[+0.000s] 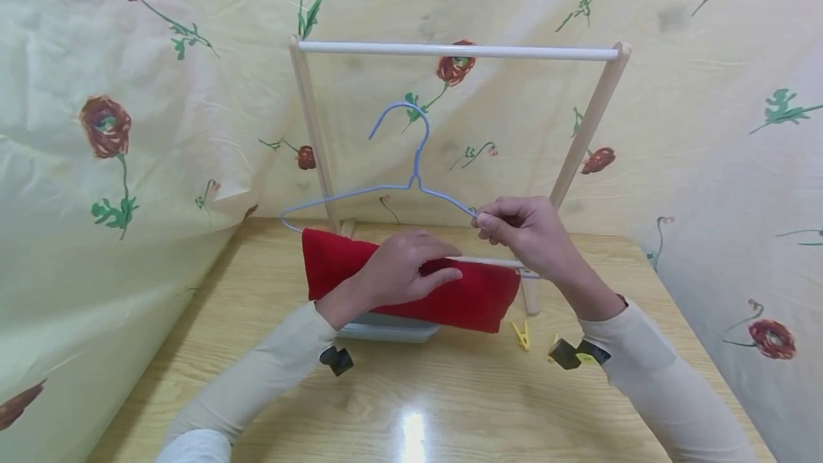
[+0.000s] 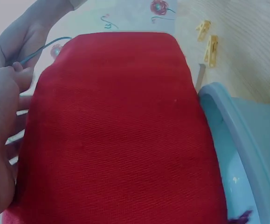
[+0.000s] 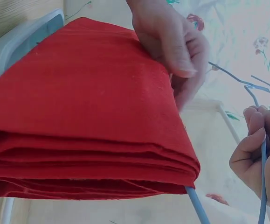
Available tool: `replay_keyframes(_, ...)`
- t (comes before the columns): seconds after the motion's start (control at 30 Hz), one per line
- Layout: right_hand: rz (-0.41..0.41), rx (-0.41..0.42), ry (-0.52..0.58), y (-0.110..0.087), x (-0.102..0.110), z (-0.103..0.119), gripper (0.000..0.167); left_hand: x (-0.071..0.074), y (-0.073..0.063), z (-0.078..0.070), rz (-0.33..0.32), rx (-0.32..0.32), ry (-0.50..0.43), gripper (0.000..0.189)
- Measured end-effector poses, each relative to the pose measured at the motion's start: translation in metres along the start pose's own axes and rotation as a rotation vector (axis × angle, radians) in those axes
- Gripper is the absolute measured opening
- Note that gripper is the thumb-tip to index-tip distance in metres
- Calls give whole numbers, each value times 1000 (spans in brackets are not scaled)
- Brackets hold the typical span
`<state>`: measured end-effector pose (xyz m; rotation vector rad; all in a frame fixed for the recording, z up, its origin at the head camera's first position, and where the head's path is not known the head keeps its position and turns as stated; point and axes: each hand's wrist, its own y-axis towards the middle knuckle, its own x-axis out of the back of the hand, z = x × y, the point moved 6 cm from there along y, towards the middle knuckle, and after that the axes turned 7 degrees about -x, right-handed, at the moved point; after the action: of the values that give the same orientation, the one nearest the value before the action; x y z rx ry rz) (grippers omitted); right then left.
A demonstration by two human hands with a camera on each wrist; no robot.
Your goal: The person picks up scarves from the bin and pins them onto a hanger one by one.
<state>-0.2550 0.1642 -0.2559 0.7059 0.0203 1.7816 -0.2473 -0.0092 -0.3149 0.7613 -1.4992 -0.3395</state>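
Note:
A folded red cloth (image 1: 469, 299) hangs over the bottom bar of a blue wire hanger (image 1: 418, 156), its layers stacked at the end seen in the right wrist view. My right hand (image 1: 530, 234) pinches the hanger's right shoulder between thumb and fingers. Over the cloth's top fold rests my left hand (image 1: 405, 270), thumb toward me and fairly straight fingers on the far side. Those fingers also show along the cloth's edge in the left wrist view, where the red cloth (image 2: 121, 126) fills most of the picture. The hanger's hook points up, unattached.
Behind stands a wooden rack with a white top rail (image 1: 456, 51). Below the cloth is a light blue basin (image 1: 392, 333), with a bit of purple fabric (image 2: 241, 218) showing in it. Yellow clothespins (image 1: 521, 335) lie on the wooden table (image 1: 257, 377). A flowered curtain surrounds the table.

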Motion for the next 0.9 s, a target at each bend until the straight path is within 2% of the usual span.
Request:
replay_keyframes(0.13, -6, 8, -2, 0, 1, 0, 9, -3, 1, 5, 101, 127, 6, 46)
replay_keyframes(0.23, -7, 13, 0, 0, 2, 1, 10, -5, 2, 6, 153, 168, 12, 45)
replay_keyframes(0.33, -2, 17, 4, 0, 2, 3, 10, -6, 5, 5, 152, 147, 39, 41)
replay_keyframes(0.43, 2, 25, 13, 0, 3, 4, 10, -7, 7, 2, 116, 100, 71, 37)
replay_keyframes(0.53, -1, 32, 15, 0, 4, 4, 10, -7, 7, 0, 87, 80, 87, 37)
replay_keyframes(0.73, -6, 36, 14, 1, 5, 2, 9, -7, 5, -2, 116, 110, 95, 42)
replay_keyframes(0.8, -5, 40, 21, 1, 5, 1, 9, -5, 3, -4, 129, 124, 103, 46)
replay_keyframes(0.9, -6, 49, 28, 2, 6, -1, 9, 3, 0, -7, 115, 136, 110, 47)
